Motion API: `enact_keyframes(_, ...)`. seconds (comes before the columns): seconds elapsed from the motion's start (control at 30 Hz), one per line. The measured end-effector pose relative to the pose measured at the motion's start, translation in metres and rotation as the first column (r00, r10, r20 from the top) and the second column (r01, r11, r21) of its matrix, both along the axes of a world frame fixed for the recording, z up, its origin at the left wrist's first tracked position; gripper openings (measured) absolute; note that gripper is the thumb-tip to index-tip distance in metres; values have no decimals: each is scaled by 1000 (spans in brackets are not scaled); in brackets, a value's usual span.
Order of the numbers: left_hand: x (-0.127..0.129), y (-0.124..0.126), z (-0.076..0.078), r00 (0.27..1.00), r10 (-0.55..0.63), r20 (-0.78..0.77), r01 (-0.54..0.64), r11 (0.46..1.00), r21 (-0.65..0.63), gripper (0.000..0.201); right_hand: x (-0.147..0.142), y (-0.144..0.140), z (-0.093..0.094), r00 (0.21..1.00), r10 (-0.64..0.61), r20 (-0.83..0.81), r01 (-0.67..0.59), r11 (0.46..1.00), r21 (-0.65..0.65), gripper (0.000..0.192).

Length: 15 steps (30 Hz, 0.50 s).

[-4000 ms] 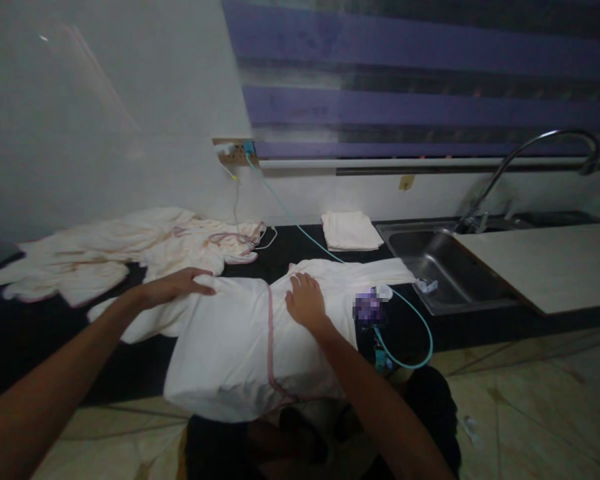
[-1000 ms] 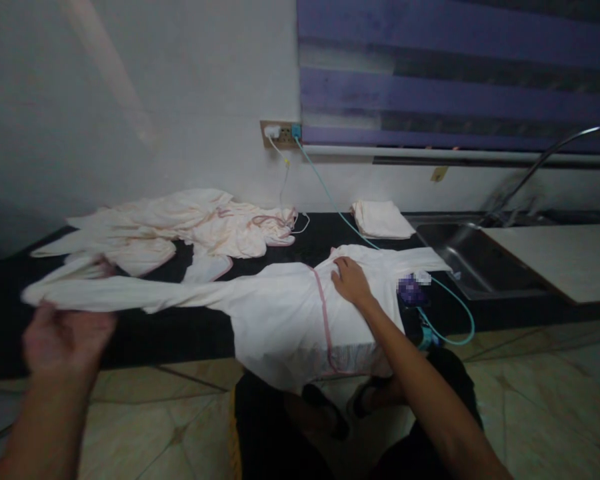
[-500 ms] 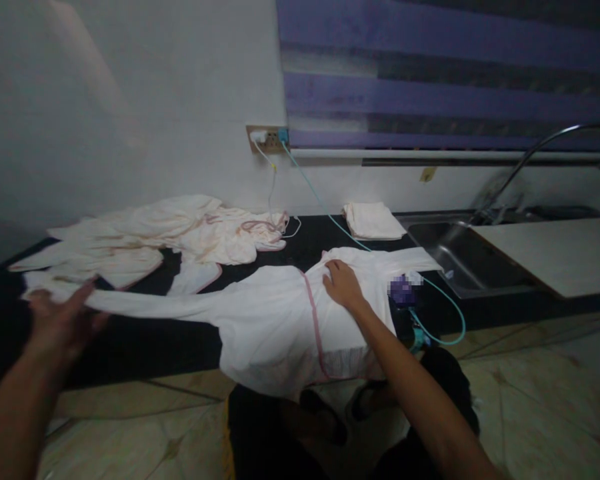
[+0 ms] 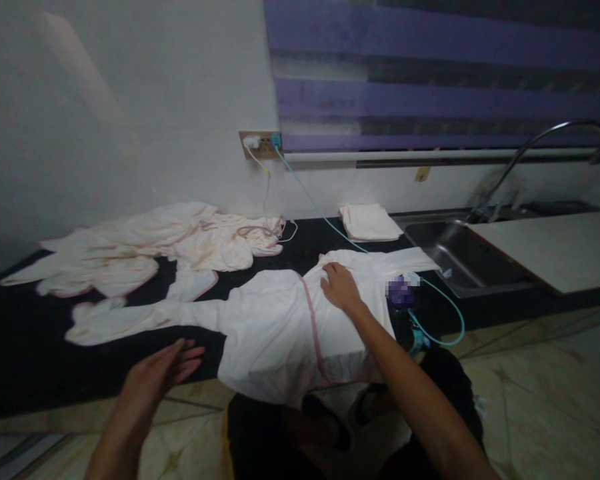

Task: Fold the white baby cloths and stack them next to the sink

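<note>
Now got left hand off sleeve, loosely open, empty, just below its sideways length, lower left; got right hand on pink-trimmed top, can't tell if gripping.

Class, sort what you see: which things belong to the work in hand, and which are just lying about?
Apparently in the work:
white garment, spread out
right hand, on it
left hand, nearby, holding nothing
black counter, underneath
perhaps crumpled garments, folded cloth

Apparently just about:
pale board
turquoise cable
sink
</note>
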State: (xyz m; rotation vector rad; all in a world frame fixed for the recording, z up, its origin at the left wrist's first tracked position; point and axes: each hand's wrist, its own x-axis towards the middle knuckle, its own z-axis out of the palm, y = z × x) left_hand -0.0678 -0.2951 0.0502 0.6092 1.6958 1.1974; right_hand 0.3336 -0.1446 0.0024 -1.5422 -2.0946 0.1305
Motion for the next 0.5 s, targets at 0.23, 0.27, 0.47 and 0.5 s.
enact_keyframes(0.23,67,33,-5,725,-39,687,16,999,39,33,1,1,1,1000,7,-8,-7,1000,-1,36)
enact_keyframes(0.27,70,40,-6,707,-22,707,-9,999,40,37,1,1,1,1000,8,-10,-8,1000,0,35)
enact_keyframes(0.47,67,60,-8,652,-56,757,-93,984,153,44,0,1,0,1000,0,-14,0,1000,6,33)
enact_keyframes(0.5,62,62,-8,644,-51,763,-104,983,153,44,0,1,0,1000,-1,-14,1,1000,7,33)
